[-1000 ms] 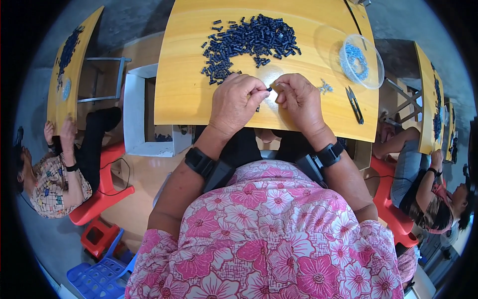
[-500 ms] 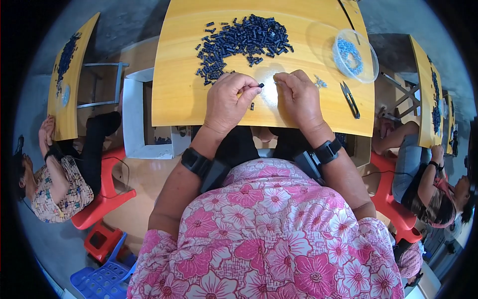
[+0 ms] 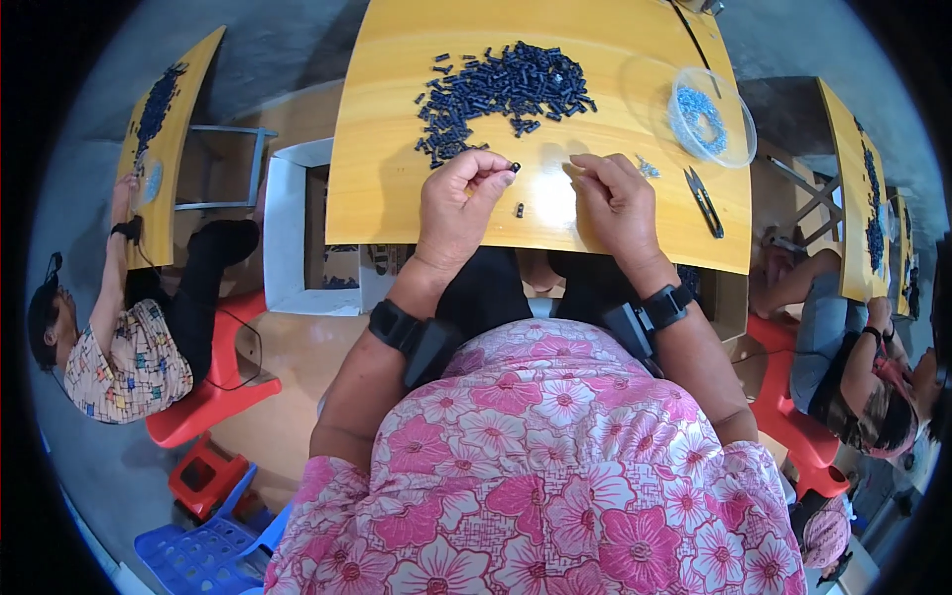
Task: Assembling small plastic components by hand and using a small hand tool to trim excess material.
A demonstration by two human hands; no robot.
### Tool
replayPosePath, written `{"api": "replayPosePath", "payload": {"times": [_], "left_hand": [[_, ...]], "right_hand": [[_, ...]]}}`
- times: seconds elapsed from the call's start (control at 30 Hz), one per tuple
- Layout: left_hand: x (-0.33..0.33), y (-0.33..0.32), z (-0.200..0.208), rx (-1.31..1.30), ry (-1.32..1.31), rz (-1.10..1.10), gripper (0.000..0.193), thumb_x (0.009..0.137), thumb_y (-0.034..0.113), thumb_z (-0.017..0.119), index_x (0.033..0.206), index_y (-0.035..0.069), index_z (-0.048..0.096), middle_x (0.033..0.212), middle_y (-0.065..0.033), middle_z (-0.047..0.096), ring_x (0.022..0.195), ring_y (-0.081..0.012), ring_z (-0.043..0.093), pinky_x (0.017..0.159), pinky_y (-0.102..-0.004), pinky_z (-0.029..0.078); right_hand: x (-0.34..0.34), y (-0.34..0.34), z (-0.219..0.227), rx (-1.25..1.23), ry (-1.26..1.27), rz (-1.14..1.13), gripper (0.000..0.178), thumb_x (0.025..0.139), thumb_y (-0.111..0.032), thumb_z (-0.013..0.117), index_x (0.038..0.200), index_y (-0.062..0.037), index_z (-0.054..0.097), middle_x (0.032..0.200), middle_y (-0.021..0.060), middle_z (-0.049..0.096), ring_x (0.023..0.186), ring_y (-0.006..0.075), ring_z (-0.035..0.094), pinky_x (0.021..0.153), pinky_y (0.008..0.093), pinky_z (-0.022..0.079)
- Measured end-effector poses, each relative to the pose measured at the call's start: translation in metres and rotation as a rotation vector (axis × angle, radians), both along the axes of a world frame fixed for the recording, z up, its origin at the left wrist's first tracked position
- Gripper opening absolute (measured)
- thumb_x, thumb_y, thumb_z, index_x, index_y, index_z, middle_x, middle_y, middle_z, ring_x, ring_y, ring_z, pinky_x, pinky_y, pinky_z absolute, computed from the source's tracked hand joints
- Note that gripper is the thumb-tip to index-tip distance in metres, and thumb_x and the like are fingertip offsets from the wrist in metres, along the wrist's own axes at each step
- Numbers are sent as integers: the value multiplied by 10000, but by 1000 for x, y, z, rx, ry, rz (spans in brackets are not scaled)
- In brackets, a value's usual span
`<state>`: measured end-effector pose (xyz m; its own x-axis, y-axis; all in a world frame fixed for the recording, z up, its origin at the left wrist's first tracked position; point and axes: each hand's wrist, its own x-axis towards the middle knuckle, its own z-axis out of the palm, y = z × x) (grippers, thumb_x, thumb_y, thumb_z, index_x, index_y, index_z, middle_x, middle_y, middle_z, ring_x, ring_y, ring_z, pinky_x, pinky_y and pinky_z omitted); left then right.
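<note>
Splitting apart now: left hand (image 3: 458, 203) pinching one small dark piece (image 3: 514, 167) at the fingertips, lifted just off the yellow worktop (image 3: 397, 198).

Drawn clear of the right hand (image 3: 617, 203), which a second ago met it and now rests curled on the worktop, grip hidden, cannot tell. Another piece (image 3: 520, 209) lying between the hands, dark pile (image 3: 506, 94) behind. No labels or signs; clear bowl of blue bits (image 3: 710, 117) far right, snips (image 3: 706, 200) beside, white carton (image 3: 297, 238) left.

A yellow table (image 3: 397, 198) carries a heap of small dark pieces (image 3: 506, 89) at its far middle, with one stray piece (image 3: 520, 209) lying nearer the front edge. To the right stand a clear bowl (image 3: 736, 134) of pale blue bits (image 3: 699, 109), a few loose bits (image 3: 647, 167) and black snips (image 3: 706, 201).
</note>
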<state>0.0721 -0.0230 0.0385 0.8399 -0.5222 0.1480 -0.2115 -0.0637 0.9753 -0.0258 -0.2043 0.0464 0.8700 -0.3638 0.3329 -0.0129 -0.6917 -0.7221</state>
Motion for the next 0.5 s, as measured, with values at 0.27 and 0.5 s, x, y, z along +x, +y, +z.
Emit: {"api": "replayPosePath", "payload": {"times": [0.27, 0.5], "left_hand": [[-14, 20, 10, -445, 673, -60, 139, 923, 181, 585, 998, 65, 582, 868, -8, 581, 790, -87, 522, 737, -223, 425], [-23, 25, 21, -665, 932, -90, 122, 928, 187, 575, 975, 75, 586, 895, -42, 586, 785, -99, 522, 724, -237, 452]], "right_hand": [[-5, -3, -9, 70, -44, -36, 158, 775, 4, 615, 907, -61, 676, 757, 101, 604, 712, 239, 586, 649, 299, 475], [-7, 2, -10, 52, -29, -15, 149, 776, 5, 618, 898, -58, 676, 756, 97, 598, 714, 234, 586, 647, 295, 472]]}}
